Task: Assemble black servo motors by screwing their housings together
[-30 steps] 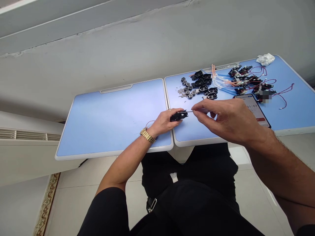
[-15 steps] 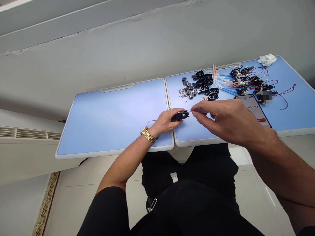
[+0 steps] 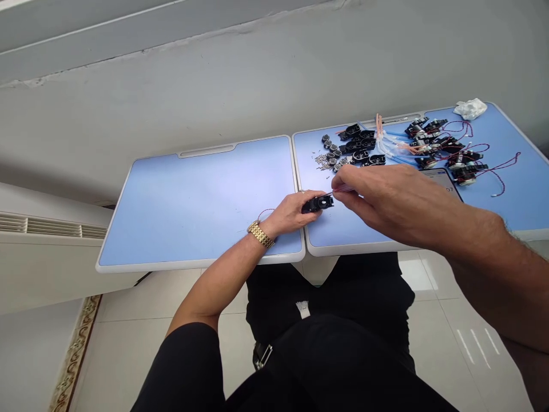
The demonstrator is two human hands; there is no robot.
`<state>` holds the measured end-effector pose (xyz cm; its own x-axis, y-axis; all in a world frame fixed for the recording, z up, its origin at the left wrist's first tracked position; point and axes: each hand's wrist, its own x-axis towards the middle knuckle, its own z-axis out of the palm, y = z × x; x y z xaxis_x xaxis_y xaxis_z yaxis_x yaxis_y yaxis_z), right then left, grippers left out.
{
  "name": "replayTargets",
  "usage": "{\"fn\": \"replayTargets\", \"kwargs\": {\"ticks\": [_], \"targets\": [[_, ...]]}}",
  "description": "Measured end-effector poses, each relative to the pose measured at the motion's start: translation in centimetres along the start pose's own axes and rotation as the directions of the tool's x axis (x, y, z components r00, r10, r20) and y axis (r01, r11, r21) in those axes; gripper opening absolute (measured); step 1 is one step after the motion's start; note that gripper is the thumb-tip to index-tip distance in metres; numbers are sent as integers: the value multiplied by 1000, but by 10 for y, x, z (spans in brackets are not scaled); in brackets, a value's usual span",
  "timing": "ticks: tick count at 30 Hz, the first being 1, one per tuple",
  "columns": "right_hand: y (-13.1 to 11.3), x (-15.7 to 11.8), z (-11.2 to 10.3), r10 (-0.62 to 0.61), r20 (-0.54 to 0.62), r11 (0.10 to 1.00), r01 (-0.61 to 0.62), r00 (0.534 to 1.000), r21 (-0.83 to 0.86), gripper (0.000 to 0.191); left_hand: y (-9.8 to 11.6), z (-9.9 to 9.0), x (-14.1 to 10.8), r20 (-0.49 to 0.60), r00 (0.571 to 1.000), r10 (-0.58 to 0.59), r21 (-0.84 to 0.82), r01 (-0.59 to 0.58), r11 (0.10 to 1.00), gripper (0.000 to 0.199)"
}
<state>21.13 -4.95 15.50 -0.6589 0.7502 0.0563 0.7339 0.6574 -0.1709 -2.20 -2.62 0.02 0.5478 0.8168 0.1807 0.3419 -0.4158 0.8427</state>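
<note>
Near the front of the table, my left hand [image 3: 288, 214] is closed around a small black plastic motor assembly [image 3: 321, 203], which has a white part at its right end. A thin dark red wire [image 3: 265, 212] runs behind the left wrist. Just to the right, my right hand [image 3: 397, 191] pinches a slim screwdriver [image 3: 344, 187]; its thin shaft points left at the upper edge of the assembly. Most of the screwdriver's handle is hidden by the fingers, and I cannot tell whether the tip sits in a screw.
Beyond the hands lie loose screws [image 3: 324, 162], small round metal parts [image 3: 329, 146] and black housings [image 3: 359, 143]. Blue and orange tubes [image 3: 380, 134], several wired assemblies [image 3: 467, 171] and crumpled white tissue [image 3: 470, 109] are further right. A phone [image 3: 441, 178] lies partly under my right hand.
My right hand has shifted slightly up and covers more of the phone. The screwdriver's shaft slants more, and the black assembly has turned a little in my left hand.
</note>
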Motion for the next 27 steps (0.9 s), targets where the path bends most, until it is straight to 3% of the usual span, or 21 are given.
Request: {"fn": "replayTargets", "kwargs": {"ticks": [3, 9, 14, 17, 24, 27], "targets": [[-3, 5, -2, 55, 6, 994, -54, 998, -99, 28, 1, -1, 0, 2, 1000, -12, -19, 12, 1000, 41], [-9, 9, -2, 148, -10, 962, -146, 989, -233, 44, 3, -2, 1, 2, 1000, -13, -48, 13, 999, 36], [0, 10, 2, -24, -88, 990, 11, 996, -137, 29, 4, -3, 0, 0, 1000, -21, -68, 21, 997, 37], [6, 12, 5, -96, -98, 991, 86, 991, -100, 29, 4, -2, 0, 16, 1000, -25, -79, 26, 997, 39], [1, 14, 5, 38, -18, 976, -41, 999, -212, 39, 6, -3, 0, 30, 998, -47, -110, 50, 993, 42], [-4, 15, -1, 27, 44, 974, -16, 999, -224, 33, 5, -3, 0, 25, 998, -64, -120, 67, 991, 42]]}}
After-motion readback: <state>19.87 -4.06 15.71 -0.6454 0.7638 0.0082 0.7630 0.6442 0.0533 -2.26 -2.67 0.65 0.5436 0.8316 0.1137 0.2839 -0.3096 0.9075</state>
